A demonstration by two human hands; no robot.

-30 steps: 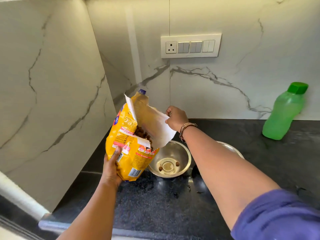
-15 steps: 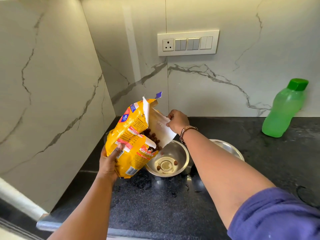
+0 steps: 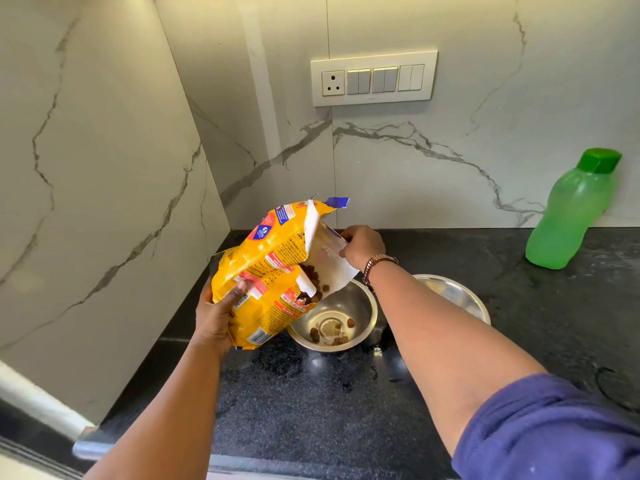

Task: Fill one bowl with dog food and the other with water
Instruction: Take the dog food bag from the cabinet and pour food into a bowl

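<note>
A yellow dog food bag (image 3: pixel 273 271) is tilted with its torn mouth over a steel bowl (image 3: pixel 363 306) on the black counter. My left hand (image 3: pixel 218 317) grips the bag's lower side. My right hand (image 3: pixel 360 245) pinches the white inner flap of the opening. Brown kibble sits at the bag's mouth, and several pieces lie in the bowl's bottom. A second steel bowl (image 3: pixel 457 294) stands just right of the first, partly hidden behind my right forearm. A green water bottle (image 3: pixel 571 213) with a green cap leans against the back wall at far right.
The black counter (image 3: pixel 329 403) fills a corner between a marble side wall on the left and a marble back wall. A socket and switch panel (image 3: pixel 374 78) is mounted on the back wall. The counter's front edge runs along the bottom.
The bag has tipped further over toward the bowl, its mouth lower. More kibble pieces lie in the bowl than a second ago. Both hands keep their grip.
</note>
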